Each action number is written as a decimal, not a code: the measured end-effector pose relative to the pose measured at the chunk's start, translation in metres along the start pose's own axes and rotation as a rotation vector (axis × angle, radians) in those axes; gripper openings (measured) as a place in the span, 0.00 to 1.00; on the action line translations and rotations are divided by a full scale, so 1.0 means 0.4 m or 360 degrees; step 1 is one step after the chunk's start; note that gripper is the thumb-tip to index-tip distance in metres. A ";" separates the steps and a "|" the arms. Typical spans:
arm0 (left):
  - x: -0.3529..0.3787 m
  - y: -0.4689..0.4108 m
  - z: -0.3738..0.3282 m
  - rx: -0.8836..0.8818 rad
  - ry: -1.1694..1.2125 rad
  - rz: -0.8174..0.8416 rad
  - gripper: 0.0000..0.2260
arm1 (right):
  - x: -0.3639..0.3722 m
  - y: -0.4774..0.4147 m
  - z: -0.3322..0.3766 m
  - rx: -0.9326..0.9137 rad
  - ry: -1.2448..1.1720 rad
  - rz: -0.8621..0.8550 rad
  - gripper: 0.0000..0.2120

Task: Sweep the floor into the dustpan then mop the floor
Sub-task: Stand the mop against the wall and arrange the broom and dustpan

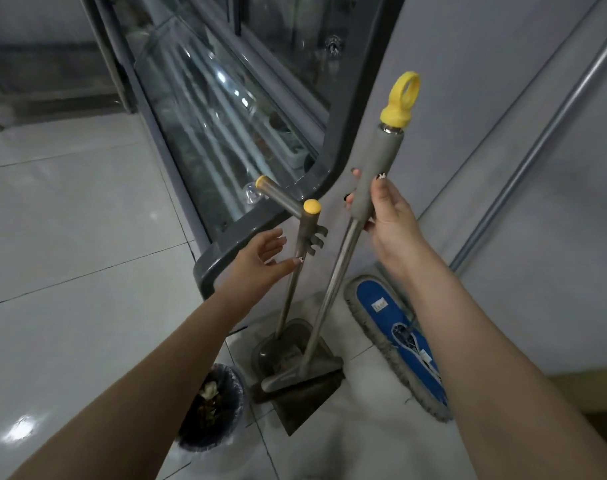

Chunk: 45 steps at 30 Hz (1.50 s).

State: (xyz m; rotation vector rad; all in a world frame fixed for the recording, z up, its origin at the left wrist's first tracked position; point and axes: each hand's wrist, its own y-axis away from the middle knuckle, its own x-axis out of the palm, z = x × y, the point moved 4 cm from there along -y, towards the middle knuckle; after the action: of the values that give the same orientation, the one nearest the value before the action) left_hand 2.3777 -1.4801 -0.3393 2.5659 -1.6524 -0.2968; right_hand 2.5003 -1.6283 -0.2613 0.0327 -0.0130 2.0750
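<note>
Your right hand (386,216) grips the broom (333,285), whose head sits in the dustpan (296,403) on the floor (70,237). Your left hand (260,259) is spread, holding nothing, thumb by the dustpan's pole. The mop (395,341) lies beside.

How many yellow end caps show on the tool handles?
3: a ring cap atop the broom handle in the right hand; a far cap and a near cap on the dustpan's crossbar grip.
</note>
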 end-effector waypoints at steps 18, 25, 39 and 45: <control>0.086 -0.111 0.082 0.0049 -0.0298 0.0049 0.44 | 0.077 -0.027 -0.012 -0.0066 -0.0325 0.0288 0.25; 0.120 -0.146 0.084 0.0296 -0.0452 -0.0070 0.38 | 0.086 -0.051 -0.029 -0.0046 -0.0582 0.0365 0.39; 0.118 -0.168 0.094 0.0302 -0.0680 -0.0177 0.23 | 0.067 -0.125 -0.035 0.0225 -0.0046 0.1051 0.43; 0.128 -0.175 0.094 0.0319 -0.0661 -0.0155 0.25 | 0.075 -0.153 -0.006 0.0292 0.1133 0.1467 0.34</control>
State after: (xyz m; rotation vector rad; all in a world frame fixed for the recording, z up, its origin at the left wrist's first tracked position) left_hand 2.4533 -1.4956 -0.3939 2.8913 -1.7586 -0.7532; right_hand 2.5393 -1.5725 -0.2633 -0.7198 0.7154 2.8695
